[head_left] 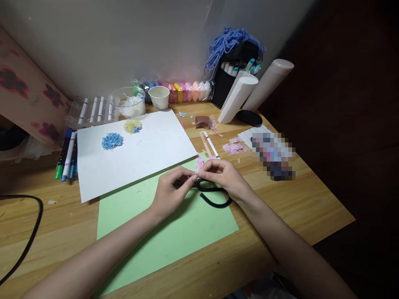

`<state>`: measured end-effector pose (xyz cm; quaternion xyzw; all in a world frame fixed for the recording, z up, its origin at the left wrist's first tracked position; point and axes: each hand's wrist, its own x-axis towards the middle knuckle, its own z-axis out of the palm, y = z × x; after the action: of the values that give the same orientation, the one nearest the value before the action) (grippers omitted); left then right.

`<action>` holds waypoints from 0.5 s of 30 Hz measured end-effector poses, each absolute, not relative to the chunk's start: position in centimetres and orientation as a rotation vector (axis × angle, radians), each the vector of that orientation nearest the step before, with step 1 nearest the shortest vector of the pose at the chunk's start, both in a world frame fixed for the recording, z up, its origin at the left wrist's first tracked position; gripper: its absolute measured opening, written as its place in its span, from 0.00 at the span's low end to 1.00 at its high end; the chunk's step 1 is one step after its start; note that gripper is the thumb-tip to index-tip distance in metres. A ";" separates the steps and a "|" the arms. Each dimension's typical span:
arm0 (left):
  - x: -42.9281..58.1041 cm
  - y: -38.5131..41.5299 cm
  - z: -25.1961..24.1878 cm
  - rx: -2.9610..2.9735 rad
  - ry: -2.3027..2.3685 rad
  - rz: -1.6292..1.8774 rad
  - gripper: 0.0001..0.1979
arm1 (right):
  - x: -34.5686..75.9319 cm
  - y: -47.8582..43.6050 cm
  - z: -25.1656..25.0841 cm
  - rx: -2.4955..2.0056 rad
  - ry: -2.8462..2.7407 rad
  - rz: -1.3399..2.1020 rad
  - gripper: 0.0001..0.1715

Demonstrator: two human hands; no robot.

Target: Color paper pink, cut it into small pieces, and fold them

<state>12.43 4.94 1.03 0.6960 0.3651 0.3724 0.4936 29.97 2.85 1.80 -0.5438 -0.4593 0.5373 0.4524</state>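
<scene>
My left hand [173,189] and my right hand [226,176] meet fingertip to fingertip above the green sheet [131,245]. Both are closed in a pinch; whatever sits between the fingertips is too small to make out. Beneath them lie scissors with black handles [215,204], partly hidden by the hands. Just beyond the fingers are pink-and-white paper scraps [200,161]. A white sheet [146,149] overlaps the green one and bears a blue clump of bits [112,141] and a yellow clump with some blue [132,126].
More pink scraps [234,147] lie to the right, near a white pen [211,144] and a brown wrapped block [203,121]. A paper cup [159,98], a clear bowl [132,109] and packs of coloured clay [183,91] line the wall. Markers [68,155] lie left; a black cable [39,220] curves nearby.
</scene>
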 end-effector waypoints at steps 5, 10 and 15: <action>12.4 5.0 1.2 1.622 0.854 0.871 0.08 | 29.9 2.9 1.9 -1.293 -1.081 1.444 0.15; 12.4 5.0 1.2 1.619 0.845 0.861 0.09 | 29.8 2.8 2.2 -1.286 -1.064 1.515 0.14; 12.4 5.0 1.1 1.611 0.834 0.856 0.09 | 29.9 2.8 2.0 -1.288 -1.070 1.510 0.16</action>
<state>12.37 5.03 1.09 0.6769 0.3506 0.3599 0.5379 29.89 2.85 1.99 -0.5161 -0.4288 0.6050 0.4287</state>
